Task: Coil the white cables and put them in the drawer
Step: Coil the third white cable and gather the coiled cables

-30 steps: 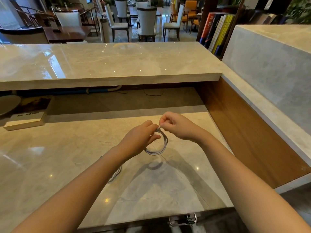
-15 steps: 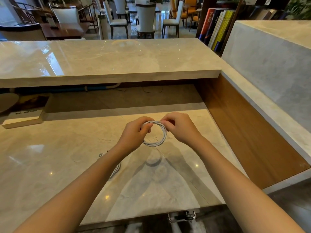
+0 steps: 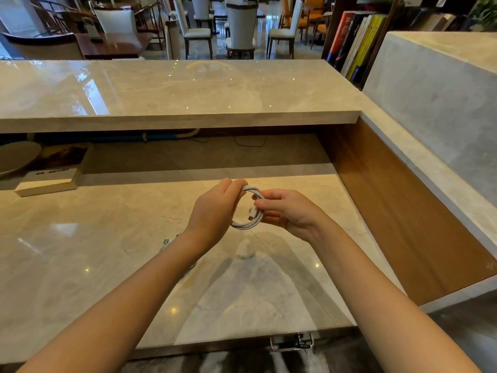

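Left hand [image 3: 215, 211], right hand [image 3: 290, 212], fingers curled.

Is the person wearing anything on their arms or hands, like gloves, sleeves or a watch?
No. The left hand and right hand are bare: no gloves, and no rings on the fingers that show. The left forearm and right forearm are bare as well, with no sleeve in view and no watch or band at either wrist.

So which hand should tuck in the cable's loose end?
Probably the right hand: it pinches the white cable right beside the plug end, while the left hand holds the cable's other side.
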### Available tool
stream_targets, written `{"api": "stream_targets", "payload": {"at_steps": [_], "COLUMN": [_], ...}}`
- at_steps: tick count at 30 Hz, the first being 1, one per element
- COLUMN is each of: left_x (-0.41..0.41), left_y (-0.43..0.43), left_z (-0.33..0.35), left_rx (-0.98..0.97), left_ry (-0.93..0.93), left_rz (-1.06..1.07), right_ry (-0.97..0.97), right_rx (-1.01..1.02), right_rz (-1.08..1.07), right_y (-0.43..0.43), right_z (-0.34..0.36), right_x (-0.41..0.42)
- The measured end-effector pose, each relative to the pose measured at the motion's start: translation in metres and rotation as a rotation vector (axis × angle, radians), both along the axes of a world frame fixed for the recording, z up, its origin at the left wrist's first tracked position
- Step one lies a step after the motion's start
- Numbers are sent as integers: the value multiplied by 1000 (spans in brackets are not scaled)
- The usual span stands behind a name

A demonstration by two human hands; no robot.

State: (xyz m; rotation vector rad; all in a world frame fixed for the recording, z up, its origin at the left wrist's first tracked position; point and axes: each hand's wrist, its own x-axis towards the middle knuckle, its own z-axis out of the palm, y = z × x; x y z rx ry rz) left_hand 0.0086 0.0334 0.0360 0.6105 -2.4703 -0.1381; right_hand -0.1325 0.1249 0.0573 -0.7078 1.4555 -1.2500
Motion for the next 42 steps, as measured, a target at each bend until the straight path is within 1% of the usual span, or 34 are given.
{"api": "stream_targets", "payload": {"at_steps": [4,7,9,10,11,12,13,14,15,16,17,18,20,22,25,28,29,31,33,35,37,42], "left_x": [4,7,10,11,13,13,14,14,15,16,17,18,20,23,34,50,56,70,83,95,106,123], "left_y": [-4,-5,-6,-6,-8,-9,-9,-10,-11,-11,-12,-12,-13,-14,-15,-18,-19,-22,-26,-29,-31,-27], "left_z": [2,0,-4,-6,-8,-11,-12,-14,-16,-18,-20,-21,-23,-23,-24,-25,-26,-30,-36,-45,-57,-88], "left_rx": [-80,-115,-114,-111,-108,-94,-61,-4,68,147,212,257,337,450,644,933,1023,1126,1170,1174,1129,866], "left_ry": [10,33,29,18,9,5,11,27,50,67,81,95,130,165,159,194,213,245,263,272,263,139], "left_rz": [-29,-23,-9,-1,6,14,32,54,76,95,113,130,158,191,226,222,225,244,287,355,423,540], "right_ry": [-117,-257,-276,-245,-167,-30,176,418,613,711,712,636,405,218,80,-23,-16,77,190,325,430,514], "right_rx": [-67,-103,-92,-77,-59,-41,-28,-25,-38,-52,-56,-53,-43,-30,-2,20,30,62,71,73,86,151], "right_rz": [76,67,71,72,67,63,59,61,80,107,129,142,166,176,201,184,154,86,44,26,11,-18], "right_y": [1,0,-2,-3,-5,-8,-12,-15,-19,-21,-24,-25,-27,-29,-33,-40,-43,-50,-58,-65,-72,-82], "right_z": [1,-2,-3,-2,-3,-3,-6,-8,-10,-13,-15,-17,-21,-26,-34,-42,-46,-56,-70,-85,-97,-121], "right_x": [3,7,9,11,12,15,16,17,19,21,22,23,26,29,35,44,49,61,75,90,104,129]}}
